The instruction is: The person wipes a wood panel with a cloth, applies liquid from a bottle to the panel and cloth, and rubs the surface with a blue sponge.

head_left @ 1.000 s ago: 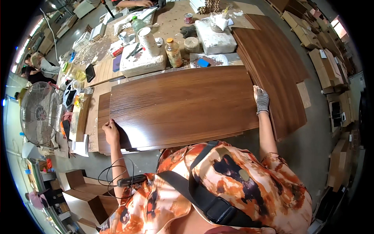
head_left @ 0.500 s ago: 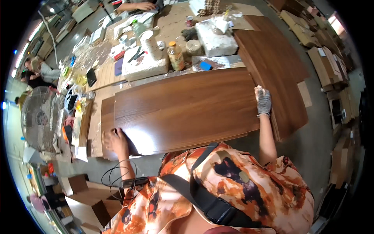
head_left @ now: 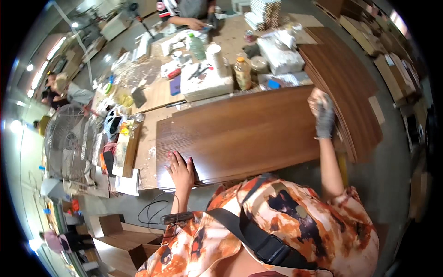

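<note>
A stack of dark brown wood-grain panels (head_left: 249,134) lies across the table in front of me. The top panel sits slightly out of line with the one below at the left end. My left hand (head_left: 181,171) is bare and rests on the panels near their front left corner, fingers spread. At the right end, my right hand (head_left: 323,113), in a grey glove with bare fingertips, has its fingers bunched together at the panel edge. Whatever those fingers hold, if anything, is hidden. Just right of this hand lies a second stack of brown panels (head_left: 355,97).
Behind the panels stand white foam blocks (head_left: 205,88), an orange-capped bottle (head_left: 242,74), a green bottle (head_left: 197,47) and a blue block (head_left: 274,84). A wire-caged fan (head_left: 69,134) is at left. Across the table, another person's hand (head_left: 196,24) is at work.
My left hand has gone from the stack's left end to lying flatter on the panels. My right hand stays at the right end, fingers still bunched. The whole view has shifted.
</note>
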Tool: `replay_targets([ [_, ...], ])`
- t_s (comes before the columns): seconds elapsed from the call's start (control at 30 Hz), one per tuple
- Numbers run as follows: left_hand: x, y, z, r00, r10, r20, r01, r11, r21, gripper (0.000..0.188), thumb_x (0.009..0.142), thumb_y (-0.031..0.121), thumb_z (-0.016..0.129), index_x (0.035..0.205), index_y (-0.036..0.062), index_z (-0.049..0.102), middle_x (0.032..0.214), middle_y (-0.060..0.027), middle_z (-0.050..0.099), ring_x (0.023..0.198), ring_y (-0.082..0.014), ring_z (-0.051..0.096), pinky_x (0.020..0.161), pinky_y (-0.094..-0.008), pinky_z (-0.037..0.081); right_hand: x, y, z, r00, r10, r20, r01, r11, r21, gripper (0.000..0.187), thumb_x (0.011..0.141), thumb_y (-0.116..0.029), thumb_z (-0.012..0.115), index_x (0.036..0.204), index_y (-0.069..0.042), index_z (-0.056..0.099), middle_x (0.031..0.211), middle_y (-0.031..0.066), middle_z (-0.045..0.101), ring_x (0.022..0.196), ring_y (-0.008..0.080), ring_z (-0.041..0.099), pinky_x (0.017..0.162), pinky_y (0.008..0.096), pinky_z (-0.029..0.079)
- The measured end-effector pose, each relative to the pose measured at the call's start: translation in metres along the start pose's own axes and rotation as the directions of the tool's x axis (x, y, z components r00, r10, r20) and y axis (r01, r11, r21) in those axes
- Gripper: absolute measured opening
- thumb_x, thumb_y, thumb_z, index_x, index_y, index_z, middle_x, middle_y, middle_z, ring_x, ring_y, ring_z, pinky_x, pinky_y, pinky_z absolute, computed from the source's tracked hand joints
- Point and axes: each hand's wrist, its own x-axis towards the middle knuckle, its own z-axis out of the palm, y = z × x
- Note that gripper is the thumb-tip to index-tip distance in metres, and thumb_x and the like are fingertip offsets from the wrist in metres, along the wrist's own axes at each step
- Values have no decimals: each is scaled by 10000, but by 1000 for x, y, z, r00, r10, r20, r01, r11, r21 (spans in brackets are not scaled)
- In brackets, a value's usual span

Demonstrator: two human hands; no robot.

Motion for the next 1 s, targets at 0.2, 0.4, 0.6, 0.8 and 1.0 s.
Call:
replay_targets([
  [0.2,25,33,-6,986,161,38,-162,987,17,799,1076,538,425,1626,-17,253,1711,-224,214,1597,-366,167,1257,-628,81,-68,-98,126,729,-127,673,653,427,-626,332,923,-290,635,1157,-64,696,1233,163,679,1154,280,650,993,409,523],
  [0.4,33,62,20,945,326,6,-326,945,2,725,1087,519,412,1631,51,308,1713,-192,238,1601,-340,185,1262,-622,81,-139,-100,155,571,-151,807,633,706,-317,507,1014,-391,507,1397,-65,571,1441,233,560,1348,350,543,1154,503,397],
  [0.6,31,114,13,909,416,-27,-416,909,13,724,1088,524,390,1621,40,319,1693,-192,283,1575,-348,243,1278,-570,103,-25,138,78,823,124,555,548,86,-832,242,964,-283,533,886,-138,711,802,47,698,674,150,673,565,318,533],
  [0.8,19,93,18,942,336,-4,-336,942,26,730,1091,522,369,1637,46,285,1715,-177,241,1594,-337,198,1287,-555,73,-56,-41,130,891,79,447,403,312,-860,179,928,-80,537,926,-60,715,762,51,666,656,140,627,564,316,502],
  [1.0,17,88,15,928,373,11,-372,927,-38,609,1106,366,363,1636,71,303,1717,-157,245,1596,-326,191,1278,-561,88,-167,-134,178,604,-89,792,612,689,-389,525,982,-375,527,1346,-6,612,1274,192,633,1248,326,561,1054,436,415],
])
